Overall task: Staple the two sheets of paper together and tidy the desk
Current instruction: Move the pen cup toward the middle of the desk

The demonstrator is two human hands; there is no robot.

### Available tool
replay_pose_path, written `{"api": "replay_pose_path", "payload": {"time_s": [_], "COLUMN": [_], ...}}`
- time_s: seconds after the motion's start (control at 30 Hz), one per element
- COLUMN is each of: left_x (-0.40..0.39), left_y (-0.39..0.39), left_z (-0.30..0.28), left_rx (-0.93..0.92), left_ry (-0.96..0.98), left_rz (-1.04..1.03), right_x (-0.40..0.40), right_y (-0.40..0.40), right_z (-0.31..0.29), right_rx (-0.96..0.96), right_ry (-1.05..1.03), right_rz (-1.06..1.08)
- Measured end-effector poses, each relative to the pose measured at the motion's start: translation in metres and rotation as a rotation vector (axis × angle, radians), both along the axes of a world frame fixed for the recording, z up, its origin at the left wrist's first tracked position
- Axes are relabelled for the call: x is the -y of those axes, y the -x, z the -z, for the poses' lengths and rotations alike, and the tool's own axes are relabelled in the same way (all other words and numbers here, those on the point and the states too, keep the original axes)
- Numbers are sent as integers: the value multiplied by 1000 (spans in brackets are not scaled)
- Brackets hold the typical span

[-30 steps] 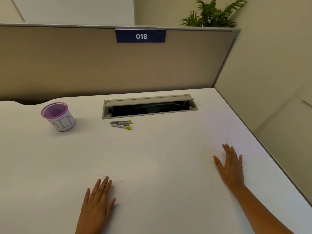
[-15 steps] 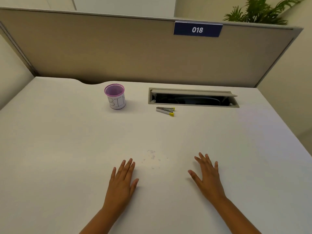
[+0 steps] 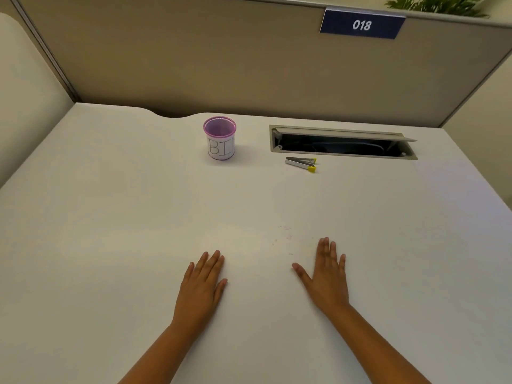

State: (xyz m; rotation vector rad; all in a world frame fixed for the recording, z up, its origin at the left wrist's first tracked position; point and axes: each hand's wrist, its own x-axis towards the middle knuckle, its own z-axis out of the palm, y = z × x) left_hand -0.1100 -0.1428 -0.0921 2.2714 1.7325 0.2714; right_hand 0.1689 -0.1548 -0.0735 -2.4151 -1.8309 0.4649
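Frankly, I can't tell from this view whether the stapling is done, because no sheets of paper show anywhere on the white bench. My left hand lies flat on the near part of the bench, fingers straight and close together, holding nothing. My right hand lies flat just to its right, fingers straight with the thumb spread wide, also holding nothing. The stapler, silver with yellow ends, rests far from both hands, just in front of the open cable tray. A purple-rimmed cup lettered "BI" stands to its left, well apart from it. I judge the desk mostly tidy, with the stapler perhaps the last loose item. If the sheets are not yet joined, they must be found out of view first.
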Motion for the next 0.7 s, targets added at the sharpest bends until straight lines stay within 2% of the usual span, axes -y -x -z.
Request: {"api": "replay_pose_path", "payload": {"time_s": [0.27, 0.37, 0.43, 0.53, 0.6, 0.7], "left_x": [-1, -8, -12, -14, -14, -14], "left_y": [1, 4, 6, 8, 8, 7], "left_z": [0, 2, 3, 4, 6, 7], "left_rx": [-36, -65, -68, -70, -76, -78], "left_ry": [-26, -51, -60, -63, -55, -56], "left_rz": [17, 56, 86, 103, 103, 104], "right_x": [-47, -52, -43, -12, 10, 24], "right_y": [61, 66, 64, 63, 70, 87], "right_z": [2, -5, -7, -2, 1, 3], "right_rx": [25, -125, -218, -88, 0, 29], "right_ry": [8, 3, -46, -24, 36, 76], "right_rz": [-175, -174, -58, 87, 99, 105]}}
